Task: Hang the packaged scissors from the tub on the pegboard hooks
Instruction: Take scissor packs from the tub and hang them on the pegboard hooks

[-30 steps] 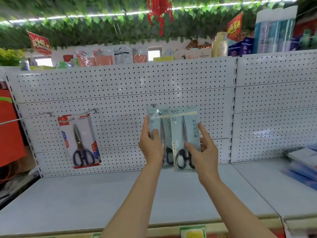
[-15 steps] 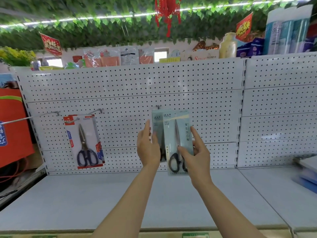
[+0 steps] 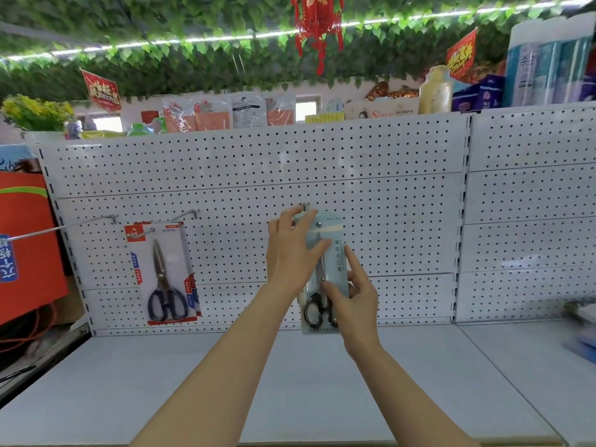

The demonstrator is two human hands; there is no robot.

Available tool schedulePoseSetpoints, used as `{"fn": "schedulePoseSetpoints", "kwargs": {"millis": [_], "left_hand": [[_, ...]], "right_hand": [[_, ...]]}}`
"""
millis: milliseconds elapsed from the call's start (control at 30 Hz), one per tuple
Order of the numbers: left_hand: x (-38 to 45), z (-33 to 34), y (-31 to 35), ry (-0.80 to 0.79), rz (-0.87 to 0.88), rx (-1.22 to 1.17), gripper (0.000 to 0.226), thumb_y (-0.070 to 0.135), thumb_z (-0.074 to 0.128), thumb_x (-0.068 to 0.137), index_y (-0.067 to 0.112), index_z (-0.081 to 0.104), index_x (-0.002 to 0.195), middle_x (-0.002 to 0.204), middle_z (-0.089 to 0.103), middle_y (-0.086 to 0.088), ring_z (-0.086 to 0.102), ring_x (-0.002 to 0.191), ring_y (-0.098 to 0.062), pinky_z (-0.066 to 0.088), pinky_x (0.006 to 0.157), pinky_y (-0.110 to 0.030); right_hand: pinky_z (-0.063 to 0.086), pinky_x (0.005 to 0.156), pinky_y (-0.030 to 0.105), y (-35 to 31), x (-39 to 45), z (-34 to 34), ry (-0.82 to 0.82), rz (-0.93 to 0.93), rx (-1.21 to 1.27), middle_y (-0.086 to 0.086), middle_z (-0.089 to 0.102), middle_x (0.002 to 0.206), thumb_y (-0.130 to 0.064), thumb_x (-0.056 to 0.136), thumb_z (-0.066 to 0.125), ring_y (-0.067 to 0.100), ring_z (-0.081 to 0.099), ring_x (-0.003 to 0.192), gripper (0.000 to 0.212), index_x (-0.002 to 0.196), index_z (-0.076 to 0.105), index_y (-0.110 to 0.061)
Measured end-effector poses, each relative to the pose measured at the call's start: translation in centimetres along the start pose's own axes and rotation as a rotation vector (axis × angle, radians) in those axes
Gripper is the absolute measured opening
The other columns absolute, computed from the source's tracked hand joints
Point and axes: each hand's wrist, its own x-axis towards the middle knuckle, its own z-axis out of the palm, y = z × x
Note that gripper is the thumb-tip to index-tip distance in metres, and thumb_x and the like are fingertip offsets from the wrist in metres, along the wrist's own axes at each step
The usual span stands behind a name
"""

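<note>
Since the earlier frame, left hand (image 3: 292,253) has risen to pinch the pale pack (image 3: 325,275) top at centre hook (image 3: 304,206), hiding it; right hand (image 3: 354,298) pinches its lower edge; red pack (image 3: 163,274) hangs left on pegboard (image 3: 387,195).

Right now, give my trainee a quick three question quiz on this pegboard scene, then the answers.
1. True or false: the red-carded scissors hang left of the hands.
2. Which hand grips the pale blue scissors pack near its top? A left hand B right hand
3. Fill in: the right hand holds the pack near the scissor ____.

Key: 1 true; 2 A; 3 handles
</note>
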Motion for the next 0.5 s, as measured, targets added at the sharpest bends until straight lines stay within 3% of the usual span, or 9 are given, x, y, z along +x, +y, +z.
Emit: {"fn": "schedulePoseSetpoints", "kwargs": {"millis": [133,267,400,500], "left_hand": [[0.5,0.9,-0.9,0.001,0.032,0.099,0.061,0.047,0.068,0.084,0.030,0.051,0.139,0.141,0.041,0.006,0.029,0.126,-0.018,0.042,0.101,-0.037],[0.7,1.8,-1.6,0.015,0.029,0.148,0.061,0.047,0.068,0.084,0.030,0.050,0.141,0.146,0.041,0.004,0.027,0.131,-0.021,0.033,0.109,-0.037],[0.9,2.3,-1.8,0.003,0.031,0.162,0.063,0.042,0.068,0.086,0.031,0.046,0.144,0.147,0.039,0.004,0.027,0.133,-0.022,0.030,0.109,-0.034],[0.7,2.5,-2.0,-0.010,0.038,0.168,0.065,0.040,0.068,0.087,0.031,0.042,0.146,0.147,0.039,0.004,0.028,0.132,-0.023,0.030,0.107,-0.034]], "right_hand": [[0.060,0.079,0.037,1.1,0.7,0.0,0.009,0.012,-0.031,0.001,0.068,0.102,-0.004,0.083,0.068,0.020,0.069,0.092,0.071,0.138,0.049,-0.044],[0.058,0.071,0.027,2.2,1.8,0.5,0.029,-0.008,-0.119,0.000,0.067,0.110,-0.009,0.083,0.069,0.013,0.067,0.084,0.071,0.141,0.045,-0.042],[0.057,0.080,0.037,3.3,3.0,0.9,0.072,-0.057,-0.261,-0.003,0.064,0.108,-0.012,0.083,0.070,0.014,0.064,0.091,0.070,0.142,0.044,-0.040],[0.056,0.084,0.035,3.6,3.1,0.7,0.086,-0.081,-0.314,-0.006,0.064,0.108,-0.012,0.084,0.070,0.010,0.063,0.093,0.066,0.141,0.048,-0.038]]}}
